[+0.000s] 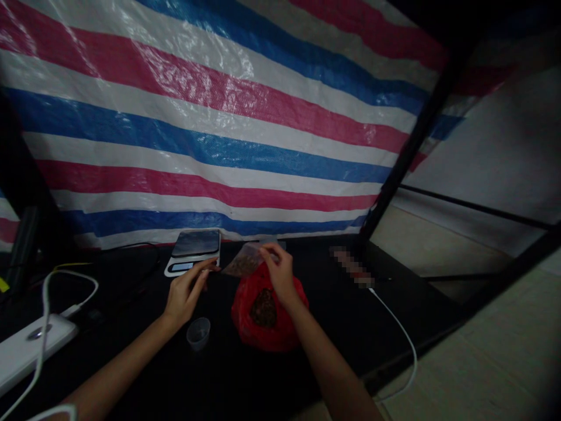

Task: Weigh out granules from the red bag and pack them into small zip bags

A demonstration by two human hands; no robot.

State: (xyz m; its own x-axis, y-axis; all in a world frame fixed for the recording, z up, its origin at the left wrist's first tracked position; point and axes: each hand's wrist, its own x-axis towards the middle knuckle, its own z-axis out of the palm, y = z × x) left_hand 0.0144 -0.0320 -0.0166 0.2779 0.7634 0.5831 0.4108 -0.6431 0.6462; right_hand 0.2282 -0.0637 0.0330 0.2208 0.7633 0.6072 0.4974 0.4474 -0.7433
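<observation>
My right hand (280, 270) pinches the upper edge of a small clear plastic bag (242, 261) with brownish bits inside. The bag hangs tilted above the far side of a red plastic bag (245, 327), which stands open with dark brown loose pieces (263, 308) in it. My left hand (187, 289) reaches forward with its fingers stretched out, its fingertips close to the clear bag's left corner. It seems to hold nothing. Just behind those fingers lies a white kitchen scale (195, 248) with a lit display. A small clear plastic cup (198, 333) stands below my left hand.
A black tabletop (333, 333) carries everything. At the left lies a white power strip (37, 345) with a white cable. A blurred-out object (352, 266) with a white cord lies at the right. Striped plastic sheeting (219, 140) hangs behind, beside a dark frame post (409, 146).
</observation>
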